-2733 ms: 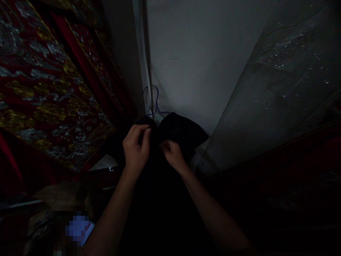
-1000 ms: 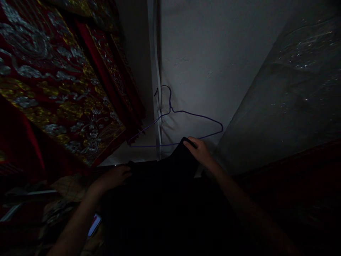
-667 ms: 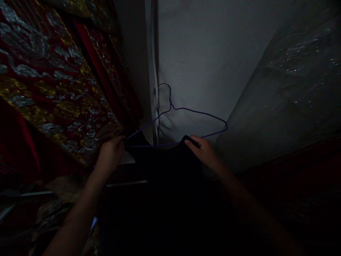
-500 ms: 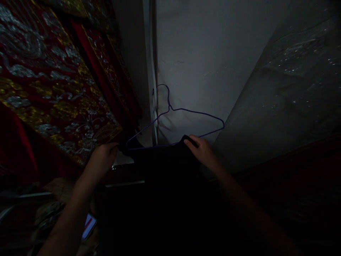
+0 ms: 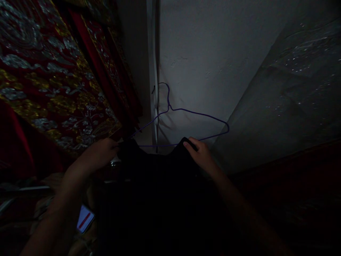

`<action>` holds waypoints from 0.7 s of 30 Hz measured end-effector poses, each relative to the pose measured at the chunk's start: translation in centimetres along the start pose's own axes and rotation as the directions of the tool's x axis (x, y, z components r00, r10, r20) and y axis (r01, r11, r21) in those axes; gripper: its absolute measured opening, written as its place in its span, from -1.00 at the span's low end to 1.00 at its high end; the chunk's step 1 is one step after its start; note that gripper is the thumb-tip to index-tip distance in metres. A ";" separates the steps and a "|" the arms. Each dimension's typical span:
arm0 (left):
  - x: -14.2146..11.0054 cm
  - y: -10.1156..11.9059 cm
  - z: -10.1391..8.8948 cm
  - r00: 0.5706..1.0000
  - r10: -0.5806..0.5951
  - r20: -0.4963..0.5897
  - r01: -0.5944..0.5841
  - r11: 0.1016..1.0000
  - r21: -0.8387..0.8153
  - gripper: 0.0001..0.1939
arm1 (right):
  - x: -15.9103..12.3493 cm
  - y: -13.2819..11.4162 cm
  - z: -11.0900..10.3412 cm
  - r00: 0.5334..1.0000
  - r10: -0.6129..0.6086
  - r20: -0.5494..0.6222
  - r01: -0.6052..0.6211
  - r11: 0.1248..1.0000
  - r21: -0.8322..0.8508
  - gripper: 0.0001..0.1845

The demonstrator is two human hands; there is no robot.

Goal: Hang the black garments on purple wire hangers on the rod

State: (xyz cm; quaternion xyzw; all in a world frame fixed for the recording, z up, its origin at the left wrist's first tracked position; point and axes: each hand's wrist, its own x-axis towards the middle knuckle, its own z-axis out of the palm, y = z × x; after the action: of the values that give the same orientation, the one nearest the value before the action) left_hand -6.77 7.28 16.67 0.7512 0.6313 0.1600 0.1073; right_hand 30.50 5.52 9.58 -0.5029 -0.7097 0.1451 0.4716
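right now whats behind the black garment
Behind the black garment, part of the purple hanger and the pale wall show above the neckline. Cloth covers the hanger's left end and whatever lies behind the garment's body.

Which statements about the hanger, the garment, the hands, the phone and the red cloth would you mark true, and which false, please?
1. The hanger is purple. True.
2. The right hand holds the hanger's hook. False: it grips an edge of the black garment, well below the hook.
3. The left hand is at the opposite side of the garment from the right hand. True.
4. The garment covers the hanger's right end. False: that end is bare, against the wall.
5. The phone at the lower left has a lit screen. True.
6. The red cloth on the left is plain. False: it carries gold and silver decoration.
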 end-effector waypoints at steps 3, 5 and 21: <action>0.6 -1.0 1.1 0.982 -0.022 0.186 0.016 0.999 0.037 -0.72 | -0.2 -0.1 -0.1 1.000 -0.007 0.004 0.007 1.000 0.012 -0.66; 0.7 -1.3 1.3 0.987 0.011 0.158 -0.015 1.000 0.020 -0.70 | -0.3 -0.3 0.0 1.000 -0.007 0.017 0.006 1.000 0.017 -0.64; 4.1 5.4 1.0 0.852 0.374 -0.366 -0.479 0.839 -0.259 -0.58 | -1.1 -1.2 2.5 0.973 0.003 0.233 -0.028 0.994 0.106 -0.72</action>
State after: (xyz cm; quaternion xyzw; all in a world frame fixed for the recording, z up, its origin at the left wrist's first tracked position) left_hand -0.87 10.42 18.14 0.8104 0.4172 0.3991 0.0996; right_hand 27.82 4.72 8.55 -0.4616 -0.7470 0.2450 0.4109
